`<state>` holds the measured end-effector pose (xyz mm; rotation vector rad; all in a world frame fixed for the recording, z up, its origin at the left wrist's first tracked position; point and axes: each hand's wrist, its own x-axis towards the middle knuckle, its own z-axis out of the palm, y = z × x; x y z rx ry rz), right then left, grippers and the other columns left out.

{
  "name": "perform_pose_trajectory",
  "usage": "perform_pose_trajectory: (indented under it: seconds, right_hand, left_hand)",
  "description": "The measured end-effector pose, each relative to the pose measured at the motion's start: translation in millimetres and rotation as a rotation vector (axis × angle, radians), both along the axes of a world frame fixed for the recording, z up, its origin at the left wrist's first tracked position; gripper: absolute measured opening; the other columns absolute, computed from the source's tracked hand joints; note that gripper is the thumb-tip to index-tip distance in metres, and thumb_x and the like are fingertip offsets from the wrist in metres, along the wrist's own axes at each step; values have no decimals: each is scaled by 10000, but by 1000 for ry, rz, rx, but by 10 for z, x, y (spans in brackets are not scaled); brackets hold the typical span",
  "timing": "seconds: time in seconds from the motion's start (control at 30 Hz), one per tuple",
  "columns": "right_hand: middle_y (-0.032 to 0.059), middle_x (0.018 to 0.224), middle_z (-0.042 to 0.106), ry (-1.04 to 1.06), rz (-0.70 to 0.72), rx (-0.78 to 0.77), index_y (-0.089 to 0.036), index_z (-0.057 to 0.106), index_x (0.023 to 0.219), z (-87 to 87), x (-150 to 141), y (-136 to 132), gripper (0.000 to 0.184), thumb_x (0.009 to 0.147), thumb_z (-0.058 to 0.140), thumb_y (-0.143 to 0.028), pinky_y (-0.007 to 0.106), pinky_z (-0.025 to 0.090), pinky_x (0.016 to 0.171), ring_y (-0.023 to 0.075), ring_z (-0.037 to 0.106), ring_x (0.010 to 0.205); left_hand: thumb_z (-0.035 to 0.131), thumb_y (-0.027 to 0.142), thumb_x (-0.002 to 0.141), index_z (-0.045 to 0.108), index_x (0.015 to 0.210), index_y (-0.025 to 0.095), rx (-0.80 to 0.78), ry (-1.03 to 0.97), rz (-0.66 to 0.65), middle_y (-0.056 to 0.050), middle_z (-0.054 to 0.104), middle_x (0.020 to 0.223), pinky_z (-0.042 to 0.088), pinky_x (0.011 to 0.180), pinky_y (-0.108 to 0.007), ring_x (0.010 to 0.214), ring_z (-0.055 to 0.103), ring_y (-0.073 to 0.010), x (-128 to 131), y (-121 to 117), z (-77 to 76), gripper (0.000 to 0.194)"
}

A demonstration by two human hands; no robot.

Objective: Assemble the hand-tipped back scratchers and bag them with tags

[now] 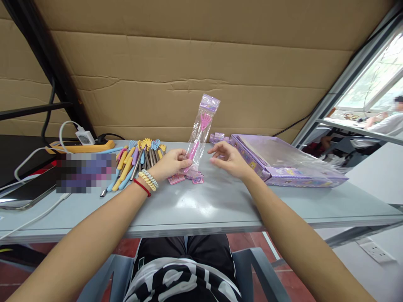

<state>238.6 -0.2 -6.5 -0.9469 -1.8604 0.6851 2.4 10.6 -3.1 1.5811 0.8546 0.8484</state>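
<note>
My left hand (171, 162) is closed around the lower end of a clear plastic sleeve (201, 128) that stands upright over the grey table (220, 205). Inside the sleeve is a pink hand-shaped back scratcher. My right hand (227, 158) hovers just right of the sleeve with its fingers loosely spread and nothing in them. Small pink card labels (185, 178) lie on the table under the sleeve. Left of my left hand lies a pile of back scratchers (138, 161) in yellow, blue and pink.
A flat purple box (277, 161) with clear sleeves on it lies at the right. A yellow power strip (82, 147) with a white charger and cables sits at the back left, a dark tablet (28, 191) nearer. Cardboard wall behind. Another person sits at the far right.
</note>
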Motion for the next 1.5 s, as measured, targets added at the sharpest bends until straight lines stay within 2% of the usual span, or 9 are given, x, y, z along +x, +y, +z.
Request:
perform_pose_trajectory:
  seconds: [0.13, 0.23, 0.4, 0.57, 0.77, 0.93, 1.23, 1.33, 1.5]
  right_hand:
    - [109, 1152, 570, -130, 231, -100, -146, 547, 1053, -47, -150, -85, 433, 763, 700, -429, 221, 472, 630, 114, 587, 811]
    - [105, 1106, 607, -172, 278, -125, -128, 584, 1110, -58, -216, -99, 434, 789, 674, -405, 235, 474, 649, 112, 587, 775]
    - [75, 884, 643, -133, 191, -213, -99, 636, 993, -63, -262, -105, 436, 785, 676, -480, 224, 454, 600, 109, 563, 691]
    - [54, 655, 592, -111, 34, -262, -93, 638, 753, -83, -340, -118, 609, 774, 577, -699, 212, 373, 482, 92, 499, 532]
    - [34, 517, 536, -46, -145, -202, -109, 572, 609, -78, -443, -148, 703, 687, 568, -807, 213, 332, 435, 84, 463, 427]
    - [22, 469, 507, -3, -171, -186, -133, 515, 576, -91, -476, -157, 700, 645, 583, -826, 208, 302, 419, 75, 425, 416]
    - [19, 475, 492, 113, -124, -198, -153, 522, 590, -131, -457, -97, 588, 747, 576, -717, 223, 309, 372, 91, 424, 395]
    - [4, 472, 476, 140, -134, -227, -167, 488, 579, -142, -449, -80, 495, 740, 590, -625, 229, 294, 351, 92, 407, 368]
    - [-1, 445, 453, 49, -241, -103, -171, 446, 508, -53, -383, -74, 318, 748, 463, -379, 216, 314, 438, 87, 412, 415]
  left_hand:
    - [697, 227, 766, 510, 860, 143, -27, -33, 11, 12, 559, 677, 476, 547, -229, 588, 553, -106, 24, -5, -36, 225]
    - [674, 247, 796, 513, 872, 143, 14, 26, -23, 26, 540, 649, 428, 493, -209, 539, 517, -93, 25, -3, -58, 206]
    - [659, 283, 815, 547, 885, 138, 169, 177, -1, -1, 606, 673, 417, 497, -220, 567, 558, -118, 67, -43, -94, 195]
    - [643, 244, 830, 579, 849, 153, 595, 354, 88, -18, 668, 723, 451, 600, -241, 649, 615, -137, 128, -102, -166, 113]
    - [623, 284, 869, 568, 809, 163, 884, 547, 148, -17, 626, 682, 352, 565, -271, 602, 560, -155, 173, -157, -195, 145]
    - [611, 412, 887, 572, 833, 155, 901, 617, 138, -41, 623, 721, 355, 590, -291, 638, 560, -183, 181, -202, -179, 265]
    - [458, 596, 923, 620, 976, 143, 986, 532, 34, -71, 589, 835, 397, 687, -316, 741, 534, -201, 174, -229, -167, 484]
    - [451, 654, 899, 611, 1133, 133, 963, 494, -53, -113, 590, 994, 435, 777, -340, 846, 556, -224, 146, -212, -172, 594]
    - [484, 727, 838, 391, 1444, 119, 880, 483, -200, -179, 472, 1344, 428, 973, -404, 1098, 543, -286, 127, -217, -149, 864]
